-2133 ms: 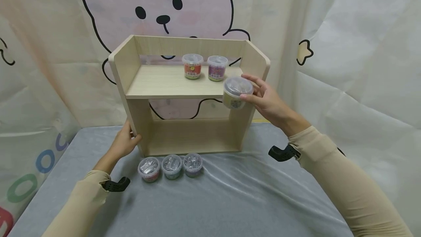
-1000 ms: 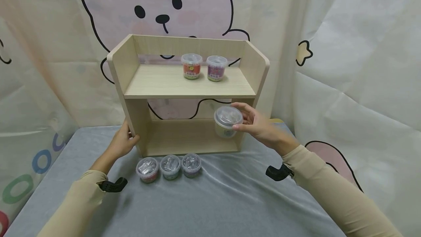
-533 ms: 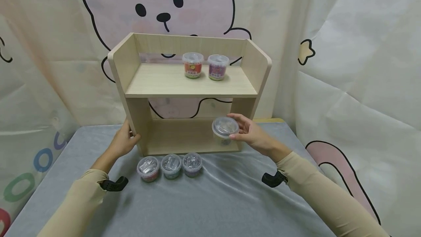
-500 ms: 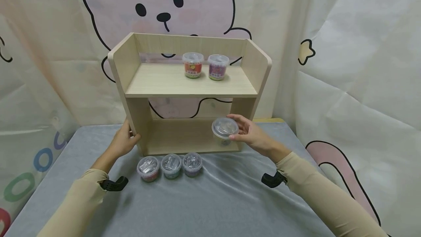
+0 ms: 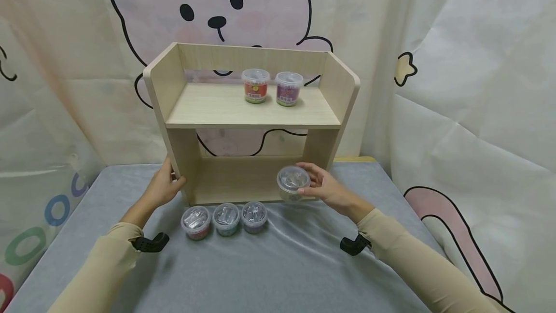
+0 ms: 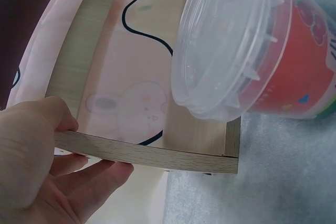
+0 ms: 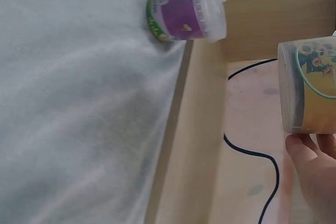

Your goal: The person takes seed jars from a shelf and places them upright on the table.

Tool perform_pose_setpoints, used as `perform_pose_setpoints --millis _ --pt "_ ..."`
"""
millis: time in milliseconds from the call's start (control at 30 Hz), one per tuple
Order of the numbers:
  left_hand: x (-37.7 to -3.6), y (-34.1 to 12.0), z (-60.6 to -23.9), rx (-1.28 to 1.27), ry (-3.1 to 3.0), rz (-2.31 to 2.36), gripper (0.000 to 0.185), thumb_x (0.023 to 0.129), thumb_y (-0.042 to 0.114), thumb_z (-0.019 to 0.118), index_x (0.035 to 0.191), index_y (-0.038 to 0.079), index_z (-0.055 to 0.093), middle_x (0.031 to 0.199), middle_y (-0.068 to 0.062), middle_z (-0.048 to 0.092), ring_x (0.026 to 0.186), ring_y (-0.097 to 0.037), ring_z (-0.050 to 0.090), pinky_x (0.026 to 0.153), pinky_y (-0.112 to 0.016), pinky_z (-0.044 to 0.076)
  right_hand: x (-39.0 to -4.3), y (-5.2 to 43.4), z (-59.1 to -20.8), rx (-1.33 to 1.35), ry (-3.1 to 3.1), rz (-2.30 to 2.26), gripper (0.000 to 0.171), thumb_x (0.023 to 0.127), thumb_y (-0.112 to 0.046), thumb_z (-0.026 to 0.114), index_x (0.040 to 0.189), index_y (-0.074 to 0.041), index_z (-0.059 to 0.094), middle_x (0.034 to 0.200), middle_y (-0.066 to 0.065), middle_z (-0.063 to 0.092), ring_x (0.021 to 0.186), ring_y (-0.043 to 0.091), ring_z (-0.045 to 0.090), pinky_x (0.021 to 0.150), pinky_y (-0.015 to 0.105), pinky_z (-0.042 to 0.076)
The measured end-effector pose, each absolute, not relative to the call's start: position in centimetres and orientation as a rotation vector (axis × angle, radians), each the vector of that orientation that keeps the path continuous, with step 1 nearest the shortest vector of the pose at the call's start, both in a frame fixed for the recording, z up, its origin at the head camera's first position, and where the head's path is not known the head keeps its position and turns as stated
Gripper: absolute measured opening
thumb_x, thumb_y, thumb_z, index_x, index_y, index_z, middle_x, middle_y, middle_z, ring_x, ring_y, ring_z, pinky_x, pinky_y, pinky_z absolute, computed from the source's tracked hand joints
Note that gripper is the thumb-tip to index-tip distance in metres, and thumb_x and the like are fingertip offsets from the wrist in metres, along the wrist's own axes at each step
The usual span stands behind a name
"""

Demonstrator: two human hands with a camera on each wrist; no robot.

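In the head view my right hand (image 5: 330,191) holds a clear-lidded plastic tub (image 5: 292,178) in front of the lower shelf's right end. The right wrist view shows its yellow label (image 7: 320,109) and the fingers against its side. Whether its base touches anything is unclear. My left hand (image 5: 161,186) grips the left side panel of a pale wooden two-tier shelf (image 5: 243,119); the left wrist view shows thumb and fingers on either side of the panel's edge (image 6: 147,152). On the upper tier stand a red-labelled tub (image 5: 256,87) and a purple-labelled tub (image 5: 288,90).
Three more lidded tubs, a red one (image 5: 196,223), a green one (image 5: 226,220) and a purple one (image 5: 254,217), stand in a row before the shelf on the grey-blue tablecloth (image 5: 278,269). A printed curtain (image 5: 369,23) hangs close behind.
The right hand has lowered the yellow-labelled tub from the upper tier's front edge, slightly leftward, to the lower shelf. The left hand keeps its grip on the side panel.
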State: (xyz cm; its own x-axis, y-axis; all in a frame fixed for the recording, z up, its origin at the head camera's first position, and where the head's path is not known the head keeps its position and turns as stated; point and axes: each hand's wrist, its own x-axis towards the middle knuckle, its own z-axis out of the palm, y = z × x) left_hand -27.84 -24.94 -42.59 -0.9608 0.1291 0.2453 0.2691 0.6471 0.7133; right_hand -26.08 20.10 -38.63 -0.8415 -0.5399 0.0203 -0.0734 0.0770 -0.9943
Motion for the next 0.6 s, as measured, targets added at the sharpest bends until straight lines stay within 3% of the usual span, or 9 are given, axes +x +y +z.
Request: perform_pose_setpoints --millis 600 --pt "-27.9 -24.9 -42.7 -0.317 -2.685 -1.214 0.063 0.094 0.0 0.053 0.149 0.0 0.022 0.143 -0.038 0.045 0.131 -0.055 0.05 0.104 -0.067 0.049 -26.1 20.0 -42.9 -0.589 1.903 -1.879 0.074 0.09 0.001 0.069 0.153 -0.001 0.029 0.137 0.003 0.054 0.121 0.008 0.06 0.097 0.023 0.056"
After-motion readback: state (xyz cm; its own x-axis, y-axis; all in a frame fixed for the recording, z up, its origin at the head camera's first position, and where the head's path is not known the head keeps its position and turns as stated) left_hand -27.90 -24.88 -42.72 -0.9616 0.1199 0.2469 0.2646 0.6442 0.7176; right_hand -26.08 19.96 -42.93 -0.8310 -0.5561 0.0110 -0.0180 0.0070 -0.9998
